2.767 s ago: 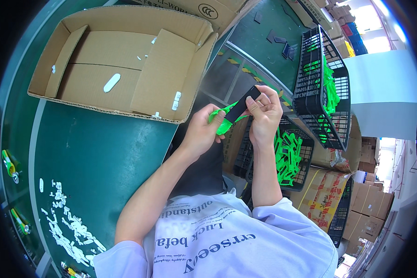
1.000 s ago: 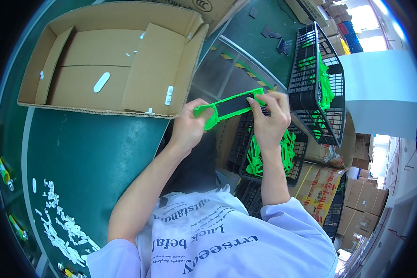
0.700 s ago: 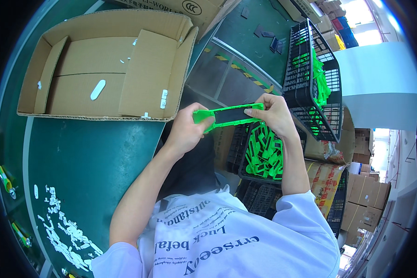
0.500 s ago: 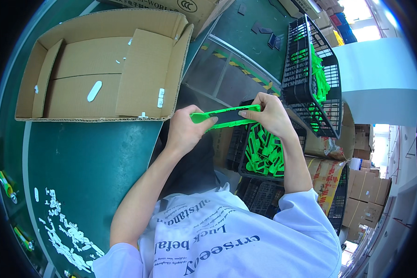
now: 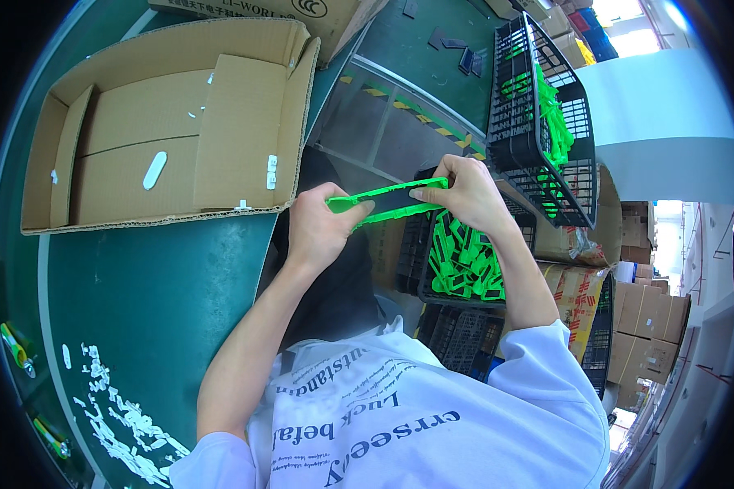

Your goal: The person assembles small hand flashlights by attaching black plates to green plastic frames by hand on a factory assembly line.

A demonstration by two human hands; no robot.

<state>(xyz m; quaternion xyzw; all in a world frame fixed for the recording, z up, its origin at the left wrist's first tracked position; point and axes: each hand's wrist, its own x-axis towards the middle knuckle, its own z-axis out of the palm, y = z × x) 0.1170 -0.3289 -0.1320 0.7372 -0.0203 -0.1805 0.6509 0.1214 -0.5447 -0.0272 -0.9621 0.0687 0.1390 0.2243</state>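
Between both hands I hold a long, bright green plastic frame [image 5: 400,214] with a dark flat panel inside it. My left hand [image 5: 321,226] is closed on its left end, the thumb lying over the panel. Gripping the right end is my right hand [image 5: 470,196], with its thumb pressed on the panel's edge. The frame is in the air in front of my body, slightly higher at its right end. Below and beyond it stands a black crate [image 5: 424,287] full of similar green plastic parts [image 5: 466,259], partly hidden by my right forearm.
An open cardboard box [image 5: 139,218] with a few white pieces rests on the green table [image 5: 155,285] at left. Small white parts [image 5: 126,424] are scattered near the table's front. Another black crate [image 5: 514,122] with green parts stands at right, and stacked cartons [image 5: 648,326] lie beyond.
The whole view has shifted slightly, so the box and crates sit a little further left. Both hands keep their grip on the green frame, which has hardly moved relative to them.
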